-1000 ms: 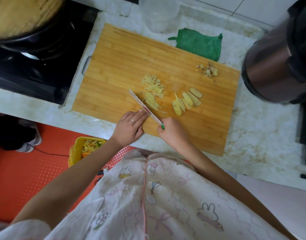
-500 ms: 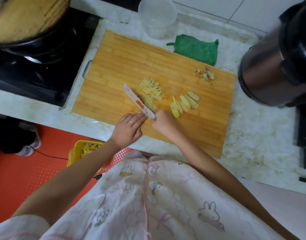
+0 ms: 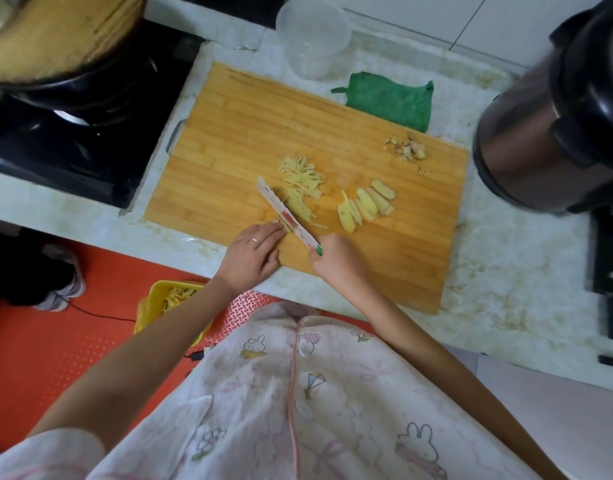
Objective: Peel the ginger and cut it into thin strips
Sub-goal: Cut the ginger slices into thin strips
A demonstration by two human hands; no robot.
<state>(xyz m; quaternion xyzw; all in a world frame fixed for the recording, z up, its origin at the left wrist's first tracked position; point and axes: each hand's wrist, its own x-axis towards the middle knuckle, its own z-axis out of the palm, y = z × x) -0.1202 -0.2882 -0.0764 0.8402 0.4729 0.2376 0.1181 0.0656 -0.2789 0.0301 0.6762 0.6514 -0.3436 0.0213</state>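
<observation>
Ginger is being cut into strips on a bamboo cutting board [image 3: 229, 133].

A knife [image 3: 287, 216] with a white patterned blade and green handle end is gripped in the closed right hand [image 3: 336, 259], the blade angled up and away to that hand's left. The left hand [image 3: 251, 259] is laid flat, fingers extended and together, fingertips pressed on ginger just beside the blade; nothing is grasped in it. A heap of cut ginger strips [image 3: 300, 178] lies just beyond the blade, ginger slices [image 3: 365, 204] are fanned out beyond the right hand, and peel scraps [image 3: 405, 148] sit far beyond it, near a green cloth [image 3: 390, 100].
</observation>
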